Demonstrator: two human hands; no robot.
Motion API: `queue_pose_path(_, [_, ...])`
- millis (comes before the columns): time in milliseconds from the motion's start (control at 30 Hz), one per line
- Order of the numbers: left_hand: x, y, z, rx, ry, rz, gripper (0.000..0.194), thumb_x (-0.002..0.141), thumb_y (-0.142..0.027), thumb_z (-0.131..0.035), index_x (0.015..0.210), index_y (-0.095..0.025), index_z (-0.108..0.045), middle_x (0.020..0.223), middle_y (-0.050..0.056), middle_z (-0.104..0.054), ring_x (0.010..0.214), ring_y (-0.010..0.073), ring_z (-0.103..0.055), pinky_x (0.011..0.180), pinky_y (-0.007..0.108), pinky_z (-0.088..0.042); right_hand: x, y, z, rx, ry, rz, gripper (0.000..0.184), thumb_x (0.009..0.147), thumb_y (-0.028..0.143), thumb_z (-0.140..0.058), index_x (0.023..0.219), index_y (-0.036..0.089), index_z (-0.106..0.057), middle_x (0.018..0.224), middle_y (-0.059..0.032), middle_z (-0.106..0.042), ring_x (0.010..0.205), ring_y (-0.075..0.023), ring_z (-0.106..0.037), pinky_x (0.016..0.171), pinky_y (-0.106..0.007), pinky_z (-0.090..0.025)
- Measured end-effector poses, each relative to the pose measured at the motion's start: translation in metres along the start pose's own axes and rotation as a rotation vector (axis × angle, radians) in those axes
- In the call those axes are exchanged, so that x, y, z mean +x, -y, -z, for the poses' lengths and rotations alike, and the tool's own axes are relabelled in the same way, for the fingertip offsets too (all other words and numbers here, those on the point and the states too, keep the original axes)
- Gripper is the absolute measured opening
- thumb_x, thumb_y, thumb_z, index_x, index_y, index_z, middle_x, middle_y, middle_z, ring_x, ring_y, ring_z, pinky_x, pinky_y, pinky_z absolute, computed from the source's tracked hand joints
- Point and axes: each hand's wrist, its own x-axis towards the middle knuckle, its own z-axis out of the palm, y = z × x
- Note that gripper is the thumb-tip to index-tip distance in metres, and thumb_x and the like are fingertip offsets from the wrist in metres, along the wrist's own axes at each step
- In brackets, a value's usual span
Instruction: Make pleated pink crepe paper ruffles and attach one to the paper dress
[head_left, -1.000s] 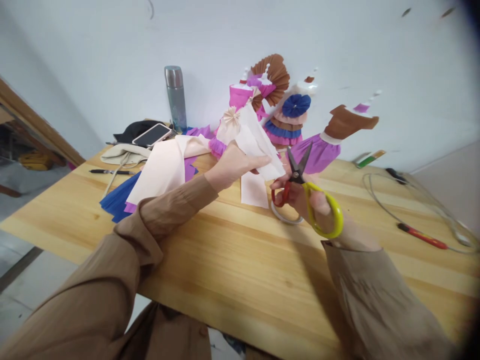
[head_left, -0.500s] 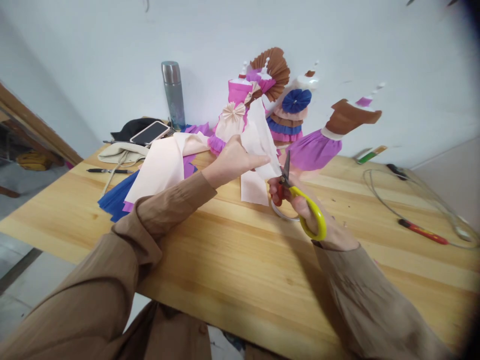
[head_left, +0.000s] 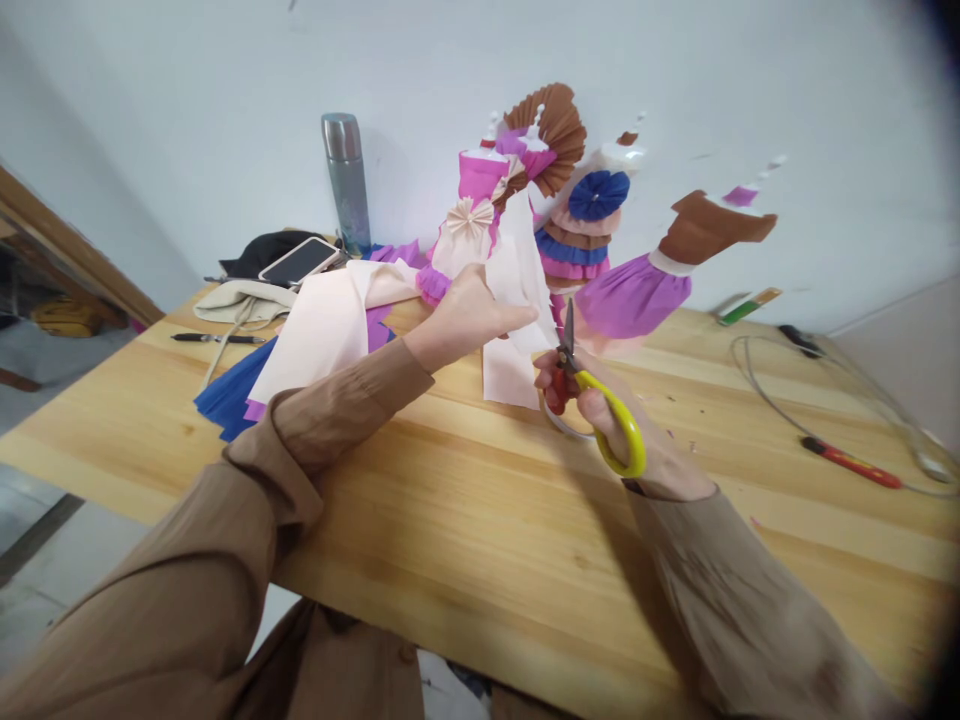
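My left hand [head_left: 480, 315] is closed on a sheet of pale pink crepe paper [head_left: 519, 250], its thumb stretched along the front. In my right hand [head_left: 611, 405] is a pair of scissors [head_left: 621, 432] with yellow and red on the handles. The blades point up and away, at the right edge of the paper. Below the sheet, a flat pale pink strip [head_left: 511, 378] reaches toward the table. A ring-shaped band [head_left: 564, 428], perhaps a tape roll, shows partly behind my right hand.
Several small dress forms in paper dresses, one with a purple skirt [head_left: 634, 298], stand along the wall. Pink sheets [head_left: 311, 335], blue paper [head_left: 234, 392], a phone [head_left: 300, 261], a pen [head_left: 217, 338] and a flask [head_left: 346, 185] are left. A red-handled tool [head_left: 851, 463] and cable lie right.
The view has shifted slightly, so the dress forms and the cable sit a little further right. Both hands keep their grips, and the scissors have moved very slightly against the paper edge.
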Motion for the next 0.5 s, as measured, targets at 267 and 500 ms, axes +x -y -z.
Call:
queue_pose_path(267, [-0.0010, 0.0022, -0.0018, -0.037, 0.068, -0.038, 0.020, 0.066, -0.008, -0.071, 0.082, -0.013, -0.060, 0.079, 0.005, -0.064, 0.073, 0.0172, -0.064, 0.060, 0.027, -0.055, -0.0015, 0.0025, -0.0030, 0.034, -0.037, -0.064, 0.059, 0.087, 0.077, -0.045, 0.110, 0.024, -0.057, 0.085, -0.0039, -0.052, 0.070, -0.0185, -0.050, 0.061, -0.034, -0.046])
queue_pose_path(500, [-0.0012, 0.0057, -0.0052, -0.110, 0.084, 0.056, 0.020, 0.070, -0.010, -0.069, 0.086, -0.013, -0.059, 0.074, 0.004, -0.064, 0.062, 0.0131, -0.061, 0.052, 0.024, -0.052, 0.0002, -0.0029, -0.0040, 0.024, -0.048, -0.052, 0.065, 0.086, 0.081, -0.040, 0.109, 0.023, -0.056, 0.073, -0.0009, -0.048, 0.060, -0.0173, -0.047, 0.056, -0.034, -0.044])
